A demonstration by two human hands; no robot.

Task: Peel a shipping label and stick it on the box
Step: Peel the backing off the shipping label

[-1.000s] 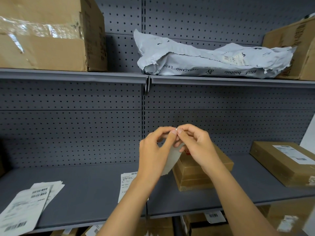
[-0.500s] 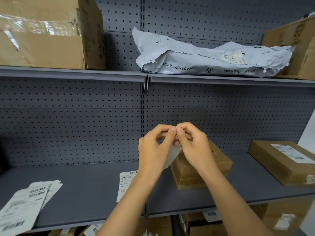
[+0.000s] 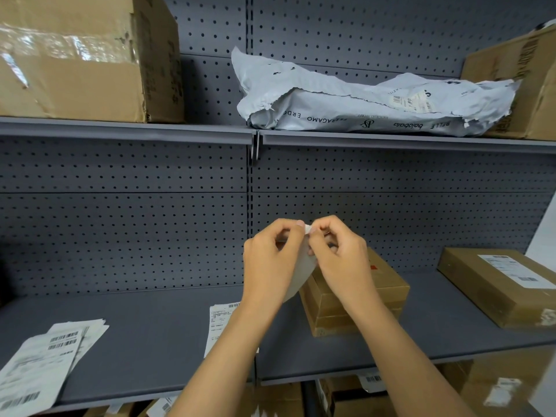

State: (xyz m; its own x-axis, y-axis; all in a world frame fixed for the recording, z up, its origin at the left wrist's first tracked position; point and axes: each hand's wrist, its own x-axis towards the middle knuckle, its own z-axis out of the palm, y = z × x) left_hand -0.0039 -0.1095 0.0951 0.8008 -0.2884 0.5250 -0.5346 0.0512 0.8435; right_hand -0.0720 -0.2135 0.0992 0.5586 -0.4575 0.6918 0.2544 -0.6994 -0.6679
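Note:
My left hand (image 3: 269,263) and my right hand (image 3: 341,260) are raised together above the grey shelf (image 3: 150,335), both pinching the top corner of a white shipping label (image 3: 302,272) that hangs down between them, its blank back toward me. Behind and below the hands a small brown cardboard box (image 3: 388,288) sits on the shelf, partly hidden by my right hand and wrist. It has a small red mark on top.
A loose label (image 3: 219,323) lies on the shelf under my left forearm and a pile of labels (image 3: 42,365) at the left front. A labelled flat box (image 3: 499,284) sits at right. The upper shelf carries a large carton (image 3: 87,58), a grey mailer bag (image 3: 376,100) and another carton (image 3: 523,82).
The hands have stayed together at the label's corner, fingertips working it; a small white corner now shows between the thumbs. The view has drifted slightly.

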